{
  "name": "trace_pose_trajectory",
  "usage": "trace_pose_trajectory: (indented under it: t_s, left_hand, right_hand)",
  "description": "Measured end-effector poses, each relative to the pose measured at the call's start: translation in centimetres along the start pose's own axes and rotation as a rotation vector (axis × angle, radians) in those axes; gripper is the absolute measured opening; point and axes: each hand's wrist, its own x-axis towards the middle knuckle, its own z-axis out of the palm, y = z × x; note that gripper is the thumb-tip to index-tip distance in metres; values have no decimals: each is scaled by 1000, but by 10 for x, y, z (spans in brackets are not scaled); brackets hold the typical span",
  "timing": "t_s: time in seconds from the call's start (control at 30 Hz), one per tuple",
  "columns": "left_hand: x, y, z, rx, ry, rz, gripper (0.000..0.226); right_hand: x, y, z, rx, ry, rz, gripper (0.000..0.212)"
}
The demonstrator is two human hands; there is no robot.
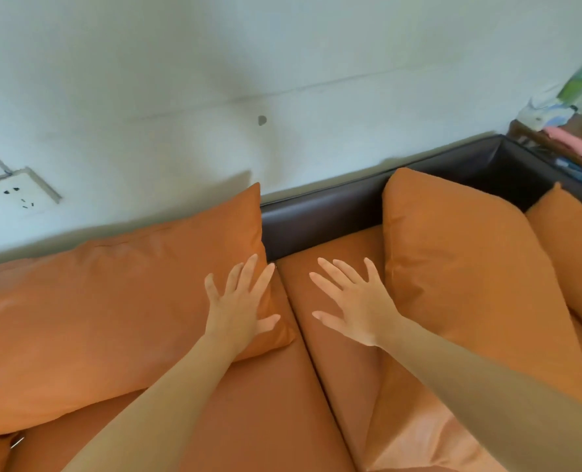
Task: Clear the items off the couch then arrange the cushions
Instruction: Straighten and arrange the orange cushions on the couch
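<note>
An orange couch with a dark brown frame (pixel 323 206) fills the lower view. A long orange back cushion (pixel 112 301) leans at the left; my left hand (pixel 238 301) lies flat on its right end with fingers spread. My right hand (pixel 350 301) is open with spread fingers over the orange seat cushion (pixel 344 386), just left of a second back cushion (pixel 459 267). A third orange cushion (pixel 575 253) stands at the far right. Neither hand holds anything.
A white wall (pixel 214 80) with a power socket (pixel 20 195) rises behind the couch. At the top right a side table (pixel 555 137) carries cloths and packets. A gap of bare brown backrest shows between the left and middle cushions.
</note>
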Motion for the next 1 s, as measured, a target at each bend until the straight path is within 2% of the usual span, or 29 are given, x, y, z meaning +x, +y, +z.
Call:
trace_pose_trajectory:
  t_s: [0.27,0.5,0.7,0.83,0.93,1.0]
  left_hand:
    - [53,124,-8,-22,11,88,100]
    - [82,214,-9,-146,-46,14,90]
    - [106,246,1,-153,-137,10,87]
    - [109,250,10,-138,-212,33,76]
    - [100,258,21,-238,-307,-41,78]
    - [91,268,29,-294,-439,-170,85]
  right_hand:
    - [-48,117,2,-35,-18,32,66]
    - [-85,202,5,-81,-54,9,66]
    - [-70,254,8,-141,-98,-40,66]
    - [-47,273,9,-170,-114,-106,65]
    - [-30,288,16,-190,-163,-214,66]
    - [-13,299,26,-177,-183,-319,65]
